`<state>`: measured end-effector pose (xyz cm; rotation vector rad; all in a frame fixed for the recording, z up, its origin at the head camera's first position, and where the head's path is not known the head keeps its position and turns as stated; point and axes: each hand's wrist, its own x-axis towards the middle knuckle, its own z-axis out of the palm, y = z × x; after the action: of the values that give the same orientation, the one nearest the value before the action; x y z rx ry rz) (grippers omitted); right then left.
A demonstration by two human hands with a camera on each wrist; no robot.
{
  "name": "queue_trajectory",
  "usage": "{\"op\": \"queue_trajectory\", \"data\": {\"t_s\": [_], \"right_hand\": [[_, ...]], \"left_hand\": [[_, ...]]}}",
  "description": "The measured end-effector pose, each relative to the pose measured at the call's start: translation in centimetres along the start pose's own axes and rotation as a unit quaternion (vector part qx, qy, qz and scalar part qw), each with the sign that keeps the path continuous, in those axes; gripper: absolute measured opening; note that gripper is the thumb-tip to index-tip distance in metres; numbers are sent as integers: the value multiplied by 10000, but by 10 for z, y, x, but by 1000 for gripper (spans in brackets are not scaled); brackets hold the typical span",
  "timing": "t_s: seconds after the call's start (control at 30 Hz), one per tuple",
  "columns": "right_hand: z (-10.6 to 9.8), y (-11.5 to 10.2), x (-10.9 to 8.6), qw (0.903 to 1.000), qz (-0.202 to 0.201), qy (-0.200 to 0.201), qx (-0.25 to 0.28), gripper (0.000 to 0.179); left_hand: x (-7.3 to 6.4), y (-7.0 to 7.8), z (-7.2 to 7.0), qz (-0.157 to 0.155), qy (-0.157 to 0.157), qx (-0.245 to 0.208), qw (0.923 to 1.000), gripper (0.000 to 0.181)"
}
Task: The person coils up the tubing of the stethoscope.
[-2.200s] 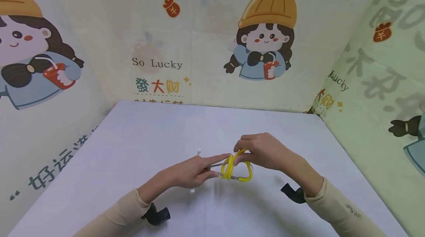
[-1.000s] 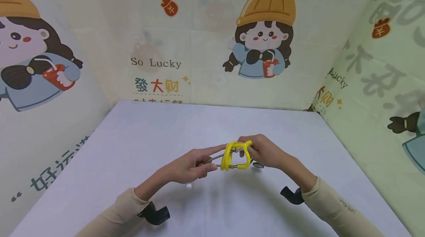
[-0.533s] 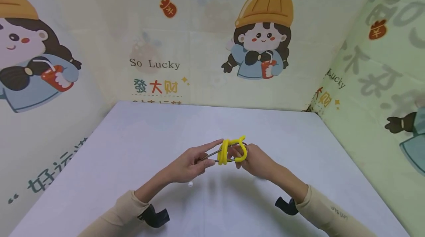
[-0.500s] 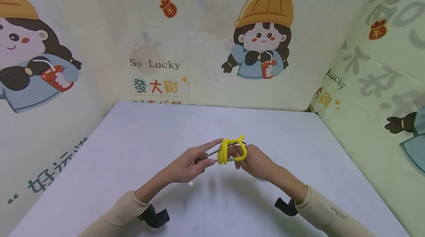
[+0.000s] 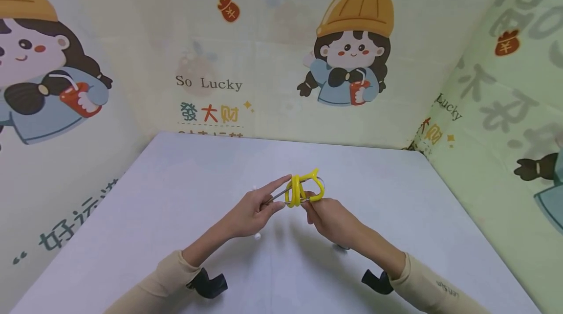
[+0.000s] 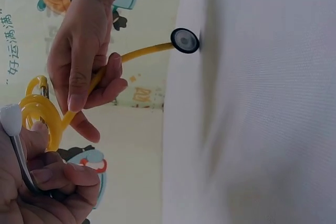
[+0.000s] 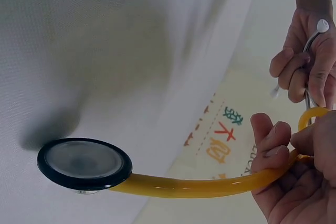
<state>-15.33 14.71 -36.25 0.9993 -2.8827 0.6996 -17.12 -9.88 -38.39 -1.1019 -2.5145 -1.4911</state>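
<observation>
A stethoscope with yellow tubing (image 5: 296, 191) is held above the table between both hands, part of the tubing wound in loops around its metal ear tubes. My left hand (image 5: 248, 211) grips the ear tubes, some fingers curled round them and the index finger reaching toward the loops. A white ear tip (image 6: 10, 119) sticks out beside that palm. My right hand (image 5: 330, 216) holds the free length of tubing just below the loops. From it the tubing runs to the round, black-rimmed chest piece (image 7: 84, 163), which hangs close over the table in the right wrist view.
The white table (image 5: 211, 172) spreads under both hands. Fabric walls (image 5: 272, 59) printed with cartoon figures and lettering stand behind it and at both sides. Black curved pieces (image 5: 208, 284) sit at both sleeve cuffs.
My right hand has gone from above the yellow loop to below it, now holding the tubing's free length. Both hands have lifted the wound part higher and slightly left.
</observation>
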Motion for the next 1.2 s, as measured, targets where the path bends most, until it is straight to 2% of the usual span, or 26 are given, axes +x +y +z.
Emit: {"op": "queue_trajectory", "data": {"t_s": [0.3, 0.63, 0.83, 0.97, 1.2], "right_hand": [[2, -2, -4, 9994, 306, -95, 117, 6], [4, -1, -8, 9995, 270, -50, 178, 5], [4, -2, -9, 9994, 308, -114, 51, 25], [3, -3, -12, 9993, 355, -130, 50, 32], [2, -9, -20, 9992, 357, -189, 76, 44]], "left_hand": [[3, -4, 2, -83, 44, 281, 9996, 64], [6, -7, 3, -208, 57, 531, 9984, 65], [6, -11, 3, -379, 127, 814, 9959, 65], [7, -14, 3, -405, 102, 832, 9957, 65], [5, -18, 2, -648, 171, 995, 9928, 67]]}}
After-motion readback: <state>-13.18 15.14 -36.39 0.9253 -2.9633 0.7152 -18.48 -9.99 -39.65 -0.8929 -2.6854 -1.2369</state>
